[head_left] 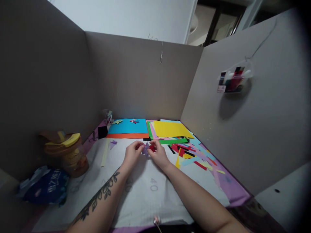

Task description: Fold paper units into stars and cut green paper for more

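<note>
Between my two hands is a small folded paper piece [146,149], purple with red at its right side. My left hand [133,152] pinches its left edge with thumb and fingers. On the other side my right hand [158,153] grips the red part. My fingertips cover portions of the folds. To the left lie a small purple folded paper [112,144] and a pale green strip [105,152]. A yellow-green folded star [117,122] and a red, white and blue star [134,121] rest on a blue sheet [126,128] at the back.
Loose coloured paper strips [189,154] are scattered at right, beside a yellow sheet [172,129]. At left stand a brown-lidded tub [75,158] and a blue packet [46,186]. A clear container [234,79] hangs on the right grey panel [264,113].
</note>
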The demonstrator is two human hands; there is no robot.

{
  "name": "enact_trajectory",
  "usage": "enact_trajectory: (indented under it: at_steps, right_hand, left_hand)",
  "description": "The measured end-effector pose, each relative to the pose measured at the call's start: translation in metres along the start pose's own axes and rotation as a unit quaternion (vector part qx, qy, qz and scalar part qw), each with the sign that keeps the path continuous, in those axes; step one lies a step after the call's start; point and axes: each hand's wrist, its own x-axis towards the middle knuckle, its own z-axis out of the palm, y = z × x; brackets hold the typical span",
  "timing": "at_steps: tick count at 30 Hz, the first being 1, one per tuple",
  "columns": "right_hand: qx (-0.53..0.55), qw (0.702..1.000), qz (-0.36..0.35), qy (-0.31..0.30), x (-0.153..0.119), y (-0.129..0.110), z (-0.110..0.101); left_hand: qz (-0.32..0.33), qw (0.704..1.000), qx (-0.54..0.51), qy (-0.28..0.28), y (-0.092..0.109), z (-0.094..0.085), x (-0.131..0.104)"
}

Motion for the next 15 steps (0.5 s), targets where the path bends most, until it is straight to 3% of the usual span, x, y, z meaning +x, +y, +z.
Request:
enact_trajectory:
  at_steps: [15]
  right_hand:
    - [0.01,1.0,0.023,-0.014,0.001,-0.0018,0.0005]
  left_hand:
    - [0.018,1.0,0.019,-0.009,0.0067,0.0015,-0.0033]
